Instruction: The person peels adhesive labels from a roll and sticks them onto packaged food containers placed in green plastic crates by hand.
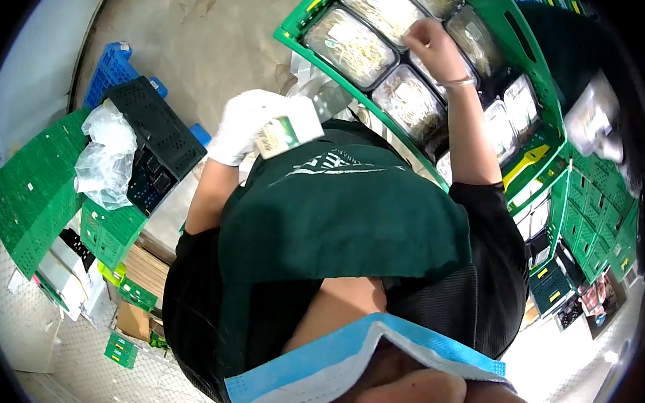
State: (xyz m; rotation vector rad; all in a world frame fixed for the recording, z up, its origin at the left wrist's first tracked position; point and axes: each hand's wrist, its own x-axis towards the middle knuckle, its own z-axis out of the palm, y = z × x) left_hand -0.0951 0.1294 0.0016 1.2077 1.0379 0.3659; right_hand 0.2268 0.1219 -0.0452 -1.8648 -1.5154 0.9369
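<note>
My left hand (pixel 244 126), in a white glove, is closed around a stack of labels (pixel 288 132) with a green and white print, held in front of the dark green apron. My right hand (pixel 434 48) is bare, its fingers curled together over the packs in a green crate (pixel 553 89); what its fingertips hold, if anything, is too small to make out. Several clear-topped black trays of pale sprouts fill the crate, among them a pack (pixel 351 46) at the left and another (pixel 409 100) just below my right hand.
A black crate (pixel 184 132) and a clear plastic bag (pixel 107 154) are at the left, beside a green crate (pixel 35 186). A blue crate (pixel 112 70) stands on the floor behind them. Stacked green crates (pixel 588 215) stand at the right.
</note>
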